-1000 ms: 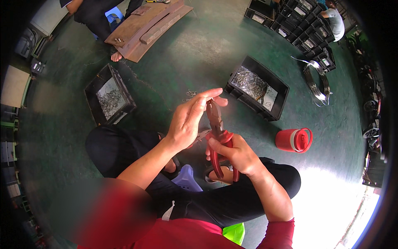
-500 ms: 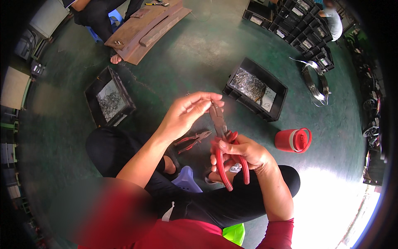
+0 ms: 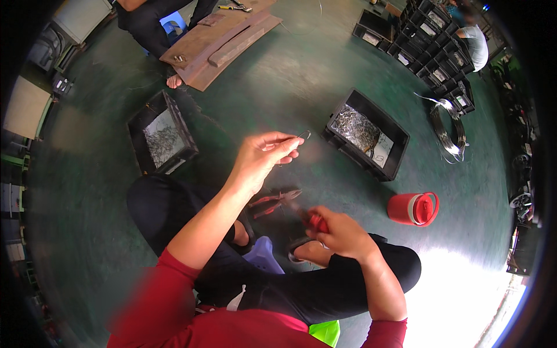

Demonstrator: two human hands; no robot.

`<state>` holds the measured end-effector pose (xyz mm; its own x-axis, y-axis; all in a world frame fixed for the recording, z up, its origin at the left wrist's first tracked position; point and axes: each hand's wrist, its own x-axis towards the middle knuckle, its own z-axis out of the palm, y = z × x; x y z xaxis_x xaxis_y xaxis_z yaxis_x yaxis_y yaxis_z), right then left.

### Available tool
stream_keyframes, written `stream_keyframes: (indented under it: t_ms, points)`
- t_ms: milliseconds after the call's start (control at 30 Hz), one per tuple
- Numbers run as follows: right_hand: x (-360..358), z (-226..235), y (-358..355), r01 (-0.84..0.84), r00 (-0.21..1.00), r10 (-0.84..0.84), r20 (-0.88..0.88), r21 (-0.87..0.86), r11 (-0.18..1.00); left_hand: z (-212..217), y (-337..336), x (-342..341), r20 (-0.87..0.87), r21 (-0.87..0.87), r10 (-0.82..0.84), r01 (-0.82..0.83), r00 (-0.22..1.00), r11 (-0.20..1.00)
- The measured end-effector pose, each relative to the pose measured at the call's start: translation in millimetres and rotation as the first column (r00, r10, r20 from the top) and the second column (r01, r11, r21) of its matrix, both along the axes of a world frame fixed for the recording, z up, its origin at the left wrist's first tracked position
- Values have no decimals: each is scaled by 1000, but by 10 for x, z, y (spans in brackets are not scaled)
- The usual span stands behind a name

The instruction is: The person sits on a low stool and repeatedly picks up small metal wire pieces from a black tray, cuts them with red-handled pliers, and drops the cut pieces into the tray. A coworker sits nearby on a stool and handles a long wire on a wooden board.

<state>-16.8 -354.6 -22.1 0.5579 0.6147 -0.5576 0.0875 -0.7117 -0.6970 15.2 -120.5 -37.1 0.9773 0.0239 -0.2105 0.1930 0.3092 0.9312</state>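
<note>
The left hand [image 3: 261, 159] is raised over the green floor [image 3: 278, 87], thumb and forefinger pinched on a small bent wire piece [image 3: 303, 137] whose loop sticks out toward the black bin of wire parts [image 3: 366, 134]. The right hand [image 3: 342, 232] sits low by the knee, fist closed around the red-handled pliers [image 3: 313, 219]; a second pair of pliers [image 3: 272, 202] lies on the floor just left of it. This looks like the moment after forming a piece: the next move likely calls for dropping it in that bin. Half a second ago both hands met around the pliers; now they are apart, with the pliers lowered.
</note>
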Motion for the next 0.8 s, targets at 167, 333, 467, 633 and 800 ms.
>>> stream_keyframes:
  t_ms: [167, 333, 467, 633, 800]
  points:
    - [-119, -59, -97, -272, 897, 385, 220, -412, 870, -266, 33, 68, -110, 1, 9, -9, 994, 1000]
    - [-116, -104, -129, -161, 904, 313, 291, -445, 881, -583, -349, 632, -117, 248, 71, -40, 991, 968]
    - [-105, -143, -177, -155, 910, 294, 291, -421, 894, -562, -1138, 1496, 257, 474, -43, -87, 966, 876]
    - [-182, -215, -278, -93, 861, 314, 400, -482, 871, -775, -1165, 2182, 291, 579, -104, -88, 951, 811]
    - [-237, -216, -379, -48, 821, 319, 474, -499, 865, -1937, 98, 1727, -18, 824, -41, 38, 999, 566]
